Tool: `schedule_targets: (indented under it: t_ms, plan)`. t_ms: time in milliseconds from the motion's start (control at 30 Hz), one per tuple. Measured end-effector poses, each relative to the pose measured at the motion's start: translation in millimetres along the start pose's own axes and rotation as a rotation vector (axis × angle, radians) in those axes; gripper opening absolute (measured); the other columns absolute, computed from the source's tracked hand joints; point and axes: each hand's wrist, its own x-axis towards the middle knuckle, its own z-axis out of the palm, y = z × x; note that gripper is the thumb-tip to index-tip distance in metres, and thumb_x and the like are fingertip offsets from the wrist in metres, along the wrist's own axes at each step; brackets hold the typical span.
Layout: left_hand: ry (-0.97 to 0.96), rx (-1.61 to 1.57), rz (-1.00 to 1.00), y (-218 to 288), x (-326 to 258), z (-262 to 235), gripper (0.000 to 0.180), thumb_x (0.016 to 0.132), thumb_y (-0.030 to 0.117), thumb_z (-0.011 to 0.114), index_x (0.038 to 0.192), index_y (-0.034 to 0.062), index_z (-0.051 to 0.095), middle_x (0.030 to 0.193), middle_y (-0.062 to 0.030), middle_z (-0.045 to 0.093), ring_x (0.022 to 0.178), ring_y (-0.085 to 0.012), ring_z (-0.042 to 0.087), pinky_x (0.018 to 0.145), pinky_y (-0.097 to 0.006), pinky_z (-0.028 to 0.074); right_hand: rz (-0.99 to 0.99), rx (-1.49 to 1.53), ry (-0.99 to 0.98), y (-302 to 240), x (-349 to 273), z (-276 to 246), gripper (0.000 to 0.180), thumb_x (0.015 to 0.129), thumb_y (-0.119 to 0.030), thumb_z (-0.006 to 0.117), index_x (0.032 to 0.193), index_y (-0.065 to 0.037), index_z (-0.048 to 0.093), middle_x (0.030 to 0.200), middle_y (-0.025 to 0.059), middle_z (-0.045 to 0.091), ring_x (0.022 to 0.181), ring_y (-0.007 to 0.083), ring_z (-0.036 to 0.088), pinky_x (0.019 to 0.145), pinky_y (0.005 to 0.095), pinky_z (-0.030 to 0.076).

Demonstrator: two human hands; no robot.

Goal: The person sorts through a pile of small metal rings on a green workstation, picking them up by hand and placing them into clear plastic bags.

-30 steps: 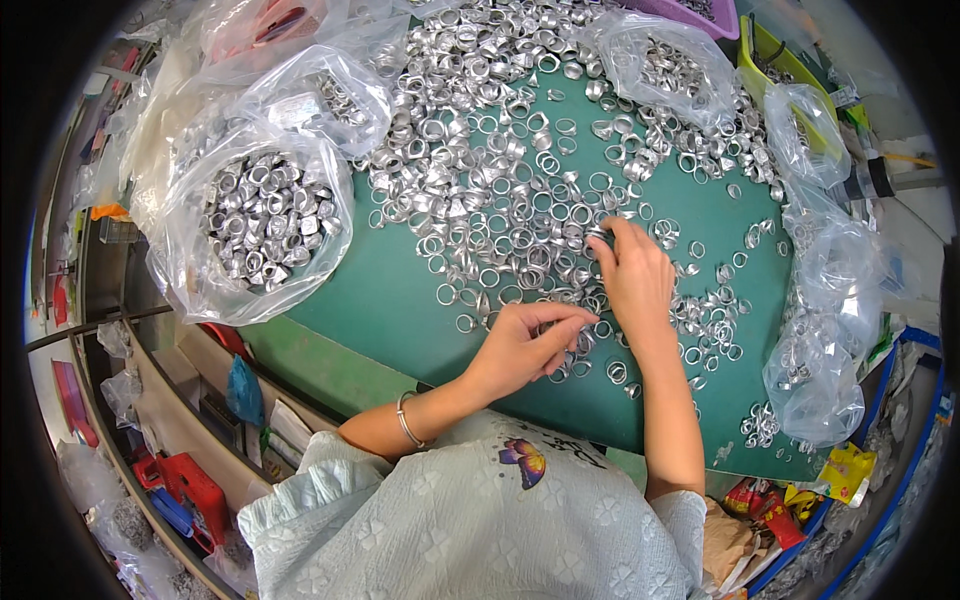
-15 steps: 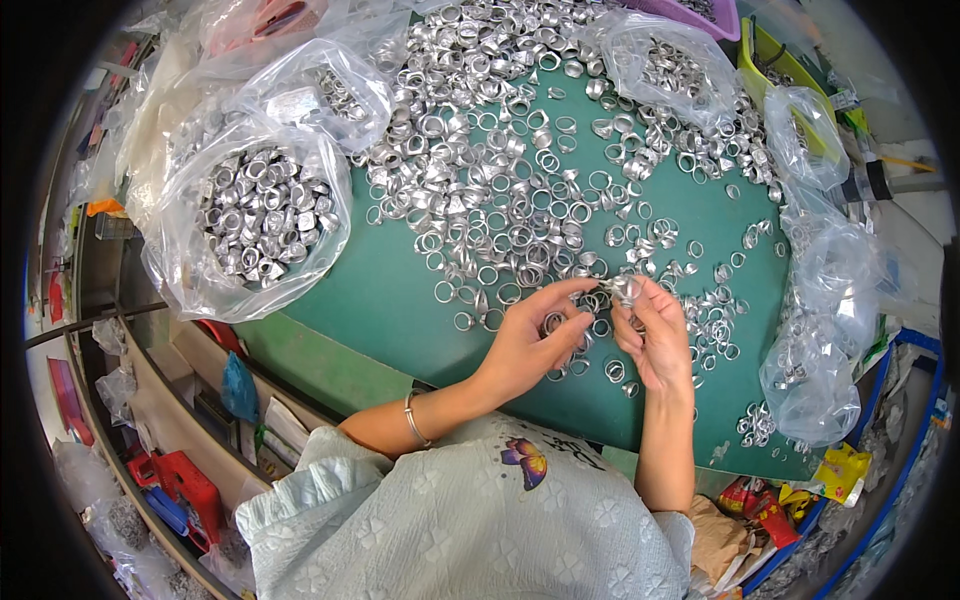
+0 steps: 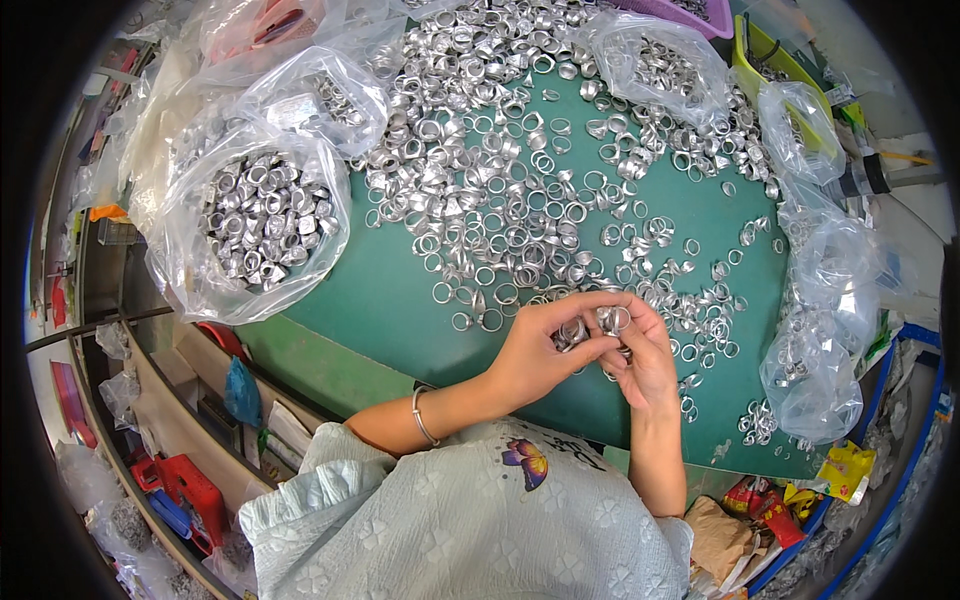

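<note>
My left hand (image 3: 545, 345) is closed around several silver rings (image 3: 571, 334), which show between its thumb and fingers. Close against it, my right hand (image 3: 645, 355) also holds silver rings (image 3: 613, 320) at its fingertips, and more show in its palm. The fingertips of both hands meet above the near part of the green tabletop (image 3: 400, 340). Just beyond them spreads a wide heap of loose silver rings (image 3: 500, 200). Some rings beneath the hands are hidden.
An open clear plastic bag of rings (image 3: 265, 215) stands at the left. Another bag of rings (image 3: 665, 70) lies at the back right, near a yellow-green basket (image 3: 785, 75). Crumpled plastic bags (image 3: 820, 330) line the right edge. A small ring pile (image 3: 757, 423) sits near right.
Both hands have come together and moved slightly nearer to me. My right hand has turned inward, its fingers now curling over toward the left hand.
</note>
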Motion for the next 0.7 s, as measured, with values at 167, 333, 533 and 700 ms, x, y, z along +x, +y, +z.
schedule_targets:
  t_ms: [167, 333, 533, 700]
  plan:
    - [-0.020, 0.046, -0.008, 5.6, -2.8, -2.2, 0.042, 0.079, 0.002, 0.068, 0.120, 0.0060, 0.060, 0.071, 0.0027, 0.058, 0.063, -0.0014, 0.047, 0.054, -0.018, 0.038, 0.016, 0.072, -0.032, 2.3, -3.2, -1.1, 0.019, 0.093, -0.015, 0.053, 0.107, -0.003, 0.057, 0.078, 0.0030, 0.058, 0.048, 0.0027, 0.039, 0.041, 0.0152, 0.027]
    - [-0.043, 0.135, 0.066, 11.0, -1.4, -3.7, 0.043, 0.077, 0.001, 0.067, 0.119, 0.0064, 0.059, 0.071, -0.0002, 0.058, 0.061, -0.0044, 0.049, 0.055, -0.021, 0.041, 0.018, 0.093, 0.021, 2.6, -5.3, 2.9, 0.020, 0.091, -0.010, 0.051, 0.108, -0.001, 0.055, 0.074, 0.0051, 0.056, 0.046, 0.0038, 0.039, 0.039, 0.0153, 0.029]
    - [-0.054, 0.351, -0.056, 6.3, -6.4, -12.7, 0.038, 0.079, 0.006, 0.067, 0.117, 0.0048, 0.060, 0.073, -0.0054, 0.061, 0.059, -0.0112, 0.054, 0.057, -0.024, 0.045, -0.406, -1.141, 0.284, -1.6, -3.1, -25.1, 0.016, 0.087, -0.009, 0.060, 0.101, -0.001, 0.058, 0.066, 0.0053, 0.060, 0.050, 0.0129, 0.051, 0.045, 0.0285, 0.038]
    - [-0.017, 0.587, 0.022, -16.9, -13.4, -29.8, 0.035, 0.080, 0.013, 0.068, 0.113, 0.0038, 0.060, 0.082, -0.0135, 0.065, 0.066, -0.0232, 0.062, 0.059, -0.032, 0.048, -0.414, -1.557, 0.572, -19.8, -1.7, -2.9, 0.018, 0.082, -0.009, 0.065, 0.099, -0.004, 0.061, 0.072, 0.0158, 0.062, 0.059, 0.0298, 0.060, 0.053, 0.0387, 0.044]
